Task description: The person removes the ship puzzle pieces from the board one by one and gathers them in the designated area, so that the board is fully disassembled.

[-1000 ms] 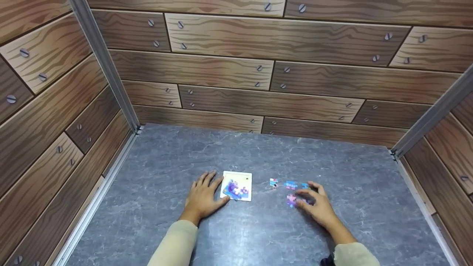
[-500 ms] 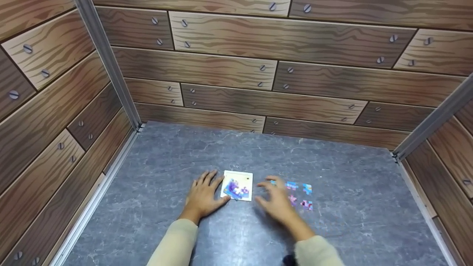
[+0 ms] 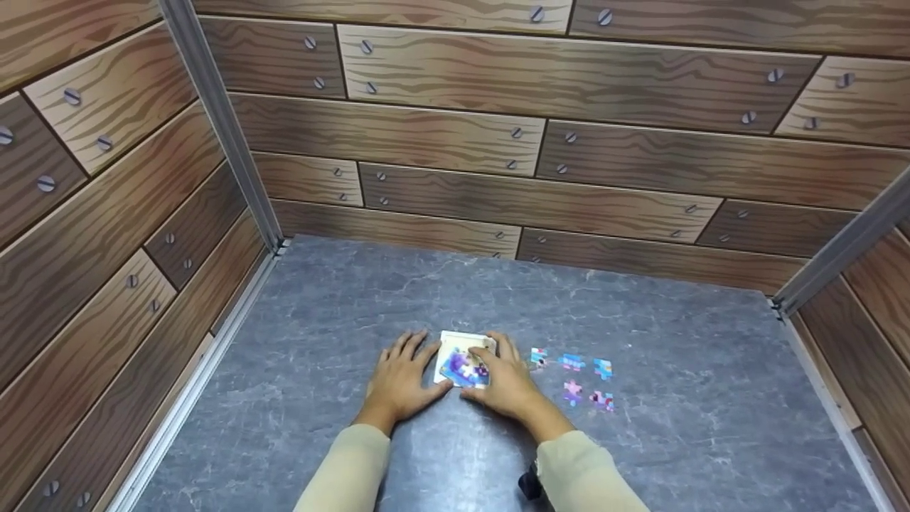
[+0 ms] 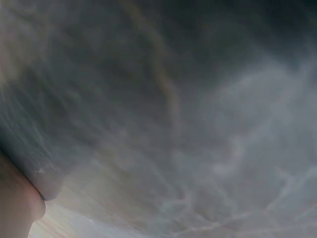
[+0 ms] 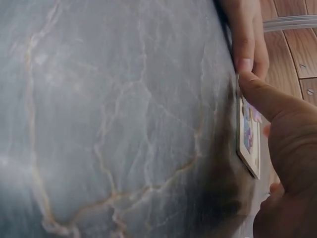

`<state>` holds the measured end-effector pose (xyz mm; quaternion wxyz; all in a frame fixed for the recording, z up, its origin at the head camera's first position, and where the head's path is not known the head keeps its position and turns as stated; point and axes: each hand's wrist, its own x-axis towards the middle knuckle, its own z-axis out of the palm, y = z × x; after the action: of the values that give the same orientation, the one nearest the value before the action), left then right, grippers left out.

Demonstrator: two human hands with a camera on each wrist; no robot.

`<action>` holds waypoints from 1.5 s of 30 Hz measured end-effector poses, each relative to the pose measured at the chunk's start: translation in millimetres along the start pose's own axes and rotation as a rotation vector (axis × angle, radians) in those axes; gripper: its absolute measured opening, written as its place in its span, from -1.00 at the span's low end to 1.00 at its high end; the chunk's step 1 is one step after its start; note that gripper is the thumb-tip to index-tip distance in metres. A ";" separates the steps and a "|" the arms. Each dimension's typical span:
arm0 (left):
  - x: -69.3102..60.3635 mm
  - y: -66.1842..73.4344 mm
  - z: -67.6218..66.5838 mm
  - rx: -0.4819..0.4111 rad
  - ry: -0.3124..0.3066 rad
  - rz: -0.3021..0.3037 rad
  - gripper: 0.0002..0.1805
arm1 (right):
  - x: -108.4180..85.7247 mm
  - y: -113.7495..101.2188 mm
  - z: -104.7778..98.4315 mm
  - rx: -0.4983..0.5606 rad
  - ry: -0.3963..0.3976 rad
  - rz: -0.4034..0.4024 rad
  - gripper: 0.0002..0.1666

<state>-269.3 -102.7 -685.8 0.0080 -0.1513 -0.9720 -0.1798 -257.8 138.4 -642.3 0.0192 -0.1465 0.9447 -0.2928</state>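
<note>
A small white-framed jigsaw board [image 3: 446, 348] lies between both hands in the head view, with a purple and blue picture partly assembled in it. My left hand [image 3: 402, 384] rests palm down at its left side, fingers spread and thumb at the lower left corner. My right hand [image 3: 512, 384] reaches over the right side, one finger bent above the picture and the thumb near the bottom edge. Whether a piece lies under those fingers is hidden. In the right wrist view, the right thumb [image 5: 270, 99] reaches the board's edge [image 5: 247, 161], close to the left hand [image 5: 245, 39].
Several loose jigsaw pieces [image 3: 571, 362] lie in two short rows right of the board, including a pink one [image 3: 572, 391]. The grey marbled tabletop [image 3: 398, 284] meets wood-patterned walls [image 3: 441, 135] at back and sides. The left wrist view shows mostly blurred tabletop.
My right hand has moved left from the loose pieces to the right side of the board. The left hand has stayed beside the board. The head view has shifted slightly.
</note>
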 end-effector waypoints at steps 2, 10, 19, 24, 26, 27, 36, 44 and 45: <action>0.3 0.3 -0.2 0.003 0.000 -0.002 -0.02 | 1.4 0.2 -0.3 0.000 -0.011 -0.007 -0.06; -1.4 1.4 -0.4 0.003 -0.011 -0.005 -0.02 | 12.0 -0.1 -7.3 0.001 -0.067 -0.001 -0.06; -0.5 1.2 -3.4 0.005 -0.006 -0.006 -0.02 | 22.0 -1.2 -10.9 0.018 -0.080 -0.005 -0.22; -0.3 0.4 -3.0 0.016 -0.019 -0.008 0.00 | 23.5 -3.7 -2.7 0.055 -0.015 -0.094 -0.33; 0.0 0.2 -2.0 0.018 -0.021 -0.010 0.00 | 23.8 -4.8 0.9 0.056 0.009 -0.118 -0.34; 0.1 0.2 -1.4 0.018 -0.022 -0.011 0.00 | 23.9 -5.3 2.3 0.052 0.011 -0.115 -0.33; 0.8 0.6 0.9 0.014 -0.004 0.003 -0.01 | 26.0 -6.3 10.8 0.068 0.037 -0.033 -0.39; 0.2 1.1 0.2 0.018 -0.006 0.001 -0.02 | 25.3 -9.0 15.6 0.139 0.077 0.022 -0.43; 0.4 1.3 0.0 0.019 -0.004 0.002 -0.02 | 25.6 -9.2 15.7 0.148 0.081 0.022 -0.43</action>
<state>-269.3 -101.5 -685.3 0.0076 -0.1526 -0.9735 -0.1704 -278.0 115.2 -649.0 -0.0050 -0.1226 0.9221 -0.3670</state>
